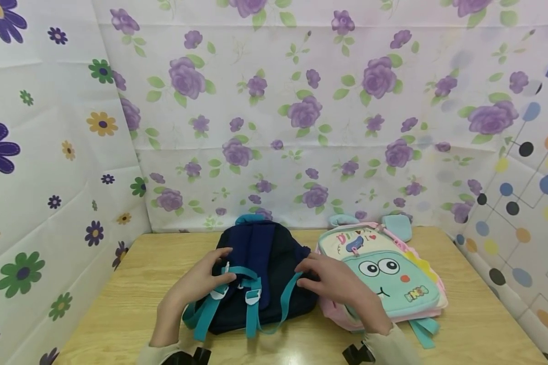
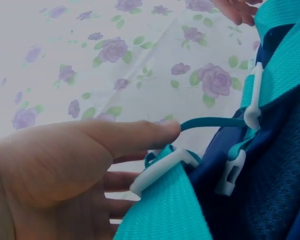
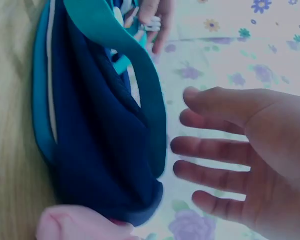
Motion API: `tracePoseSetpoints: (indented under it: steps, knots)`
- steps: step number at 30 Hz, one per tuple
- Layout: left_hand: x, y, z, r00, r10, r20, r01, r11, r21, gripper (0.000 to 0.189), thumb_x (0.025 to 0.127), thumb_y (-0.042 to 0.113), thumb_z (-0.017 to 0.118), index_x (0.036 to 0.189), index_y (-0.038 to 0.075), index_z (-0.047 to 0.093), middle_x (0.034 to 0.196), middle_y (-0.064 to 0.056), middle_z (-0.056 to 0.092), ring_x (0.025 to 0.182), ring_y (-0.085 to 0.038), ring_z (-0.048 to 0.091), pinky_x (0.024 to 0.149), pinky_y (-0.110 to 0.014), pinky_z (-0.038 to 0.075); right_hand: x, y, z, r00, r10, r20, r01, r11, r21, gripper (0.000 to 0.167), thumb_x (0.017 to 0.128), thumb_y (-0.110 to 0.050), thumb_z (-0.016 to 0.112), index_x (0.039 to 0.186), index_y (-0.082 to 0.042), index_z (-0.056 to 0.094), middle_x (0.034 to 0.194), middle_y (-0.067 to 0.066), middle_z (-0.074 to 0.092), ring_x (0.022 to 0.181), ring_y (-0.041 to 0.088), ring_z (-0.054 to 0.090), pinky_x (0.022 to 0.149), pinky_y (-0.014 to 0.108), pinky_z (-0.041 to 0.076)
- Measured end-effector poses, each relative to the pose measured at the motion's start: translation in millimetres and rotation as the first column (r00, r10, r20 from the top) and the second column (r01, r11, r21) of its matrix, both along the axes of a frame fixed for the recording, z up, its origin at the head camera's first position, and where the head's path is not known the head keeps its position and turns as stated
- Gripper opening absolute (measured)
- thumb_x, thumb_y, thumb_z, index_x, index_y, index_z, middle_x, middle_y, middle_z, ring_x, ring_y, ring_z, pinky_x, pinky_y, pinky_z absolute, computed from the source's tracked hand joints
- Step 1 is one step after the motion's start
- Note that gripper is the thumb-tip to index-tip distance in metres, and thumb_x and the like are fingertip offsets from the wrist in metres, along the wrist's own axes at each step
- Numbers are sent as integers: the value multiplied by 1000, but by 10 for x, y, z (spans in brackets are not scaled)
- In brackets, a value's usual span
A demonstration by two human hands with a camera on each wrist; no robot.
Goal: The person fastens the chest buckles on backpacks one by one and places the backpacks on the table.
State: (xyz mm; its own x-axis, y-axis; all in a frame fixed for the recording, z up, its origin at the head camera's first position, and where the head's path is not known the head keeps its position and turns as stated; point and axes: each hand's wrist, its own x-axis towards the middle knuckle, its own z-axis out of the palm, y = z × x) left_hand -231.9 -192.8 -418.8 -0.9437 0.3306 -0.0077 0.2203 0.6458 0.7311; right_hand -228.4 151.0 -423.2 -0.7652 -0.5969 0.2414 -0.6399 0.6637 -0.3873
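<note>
Extends left hand (image 1: 202, 278) and right hand (image 1: 334, 280) with fingers (image 3: 215, 150) wide. Near tabletop's (image 1: 118, 304) back edge: one dark backpack (image 1: 280, 266), one pastel backpack (image 1: 385, 286).

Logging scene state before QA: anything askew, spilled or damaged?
Nothing looks spilled or damaged. Slightly untidy: teal straps trail loosely over the dark blue backpack, and a small white buckle there dangles with nothing visibly clipped in. Could just be normal handling.
</note>
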Motion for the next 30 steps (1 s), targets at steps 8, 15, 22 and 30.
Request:
tracePoseSetpoints:
  steps: [8,15,22,30]
  knots:
    - [9,3,8,1000,-18,-25,18,1000,-8,58,92,26,73,143,10,51,147,-11,50,138,-38,44,109,-58,38,11,-217,-43,999,20,-46,-22,999,-33,19,97,-30,65,110,-18,72,104,-5,67,91,12,67,79,27,55]
    - [6,-9,8,999,-5,-44,2,998,-55,47,92,27,72,133,7,61,136,-9,59,133,-36,49,107,-56,41,-50,-491,-30,991,65,-115,-65,998,0,19,97,-31,65,111,-21,73,104,-10,65,89,7,60,77,25,51]
    - [-32,5,-75,999,-15,32,17,997,-80,37,92,31,71,122,10,67,127,-7,66,124,-33,57,101,-51,47,-138,-767,-98,989,115,-98,-110,992,56,20,97,-32,64,112,-22,72,105,-10,65,87,6,59,71,19,49]
    - [-97,19,-200,996,-76,56,82,988,-132,40,96,30,66,129,9,66,129,-13,66,124,-37,58,100,-53,47,-250,-959,-201,991,132,-2,-130,981,146,19,98,-33,63,112,-26,72,103,-12,64,85,2,59,71,17,48]
